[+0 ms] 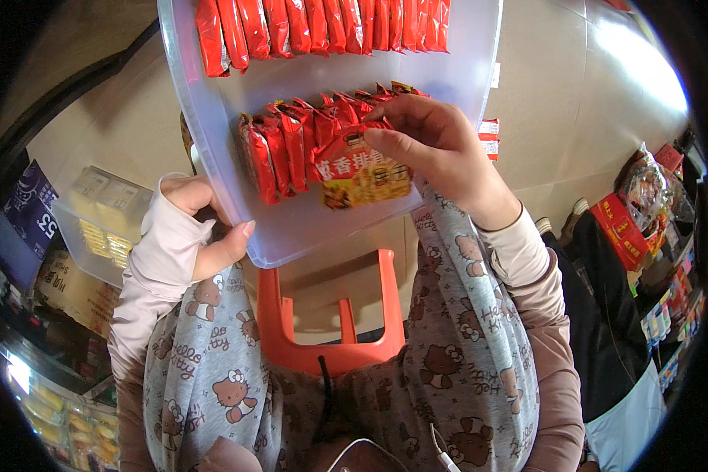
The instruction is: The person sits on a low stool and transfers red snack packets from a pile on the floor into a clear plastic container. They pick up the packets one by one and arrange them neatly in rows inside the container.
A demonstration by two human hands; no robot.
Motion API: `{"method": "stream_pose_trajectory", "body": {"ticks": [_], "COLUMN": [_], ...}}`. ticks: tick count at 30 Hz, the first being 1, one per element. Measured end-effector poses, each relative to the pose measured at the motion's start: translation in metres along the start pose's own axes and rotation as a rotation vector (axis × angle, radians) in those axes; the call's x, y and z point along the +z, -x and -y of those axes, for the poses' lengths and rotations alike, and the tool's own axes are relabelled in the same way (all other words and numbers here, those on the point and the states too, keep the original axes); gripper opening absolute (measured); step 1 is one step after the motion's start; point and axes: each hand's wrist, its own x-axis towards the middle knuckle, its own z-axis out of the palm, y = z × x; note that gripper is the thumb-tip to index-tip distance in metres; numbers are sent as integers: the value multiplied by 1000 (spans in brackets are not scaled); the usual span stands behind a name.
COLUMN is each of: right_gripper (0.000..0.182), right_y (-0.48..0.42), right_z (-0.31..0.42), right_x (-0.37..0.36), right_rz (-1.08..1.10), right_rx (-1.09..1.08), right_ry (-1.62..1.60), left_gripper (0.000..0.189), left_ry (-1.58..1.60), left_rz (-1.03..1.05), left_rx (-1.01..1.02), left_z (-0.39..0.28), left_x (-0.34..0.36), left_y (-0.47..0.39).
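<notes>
A translucent plastic bin (212, 118) lies across my knees with red snack packets in it. One long row of red packets (298, 26) stands on edge at its far end. Nearer to me is a second, slightly slanting row of red packets (280, 156). My right hand (442, 150) pinches the top edge of a red and yellow packet (366, 177) between thumb and fingers, at the right part of the near row. At the bin's near left corner, my left hand (206, 221) grips the wall, thumb against the rim and fingers partly hidden.
An orange plastic stool (330, 354) is beneath me. On the left stand a clear container (103, 206) with yellow packets and a cardboard box (74, 289). Another person's dark-clothed leg (602, 283) is at the right, beside a red box (619, 230) and filled shelves.
</notes>
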Motion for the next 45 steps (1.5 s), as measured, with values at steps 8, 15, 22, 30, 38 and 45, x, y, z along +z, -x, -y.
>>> {"method": "stream_pose_trajectory", "body": {"ticks": [8, 15, 22, 30, 38, 45], "right_gripper": [39, 51, 22, 27, 28, 51], "right_y": [-8, 0, -12, -21, -25, -40], "right_z": [16, -4, -9, -16, -29, -27], "right_x": [47, 96, 89, 92, 96, 84], "right_rz": [-36, 36, 59, 21, -67, -112], "right_rx": [-50, -359, -257, -240, -595, -989], "right_ry": [100, 439, 691, 899, 1221, 1064], "left_gripper": [16, 16, 17, 17, 17, 15], "left_ry": [31, 54, 29, -44, -1, 25], "left_rz": [45, 26, 42, 52, 58, 35], "left_rx": [-23, 20, -13, 10, -8, -55], "left_z": [-5, -3, -8, -10, -10, -11], "left_x": [-1, 1, -1, -1, 0, -1], "left_y": [-2, -3, -3, -5, -5, -4]}}
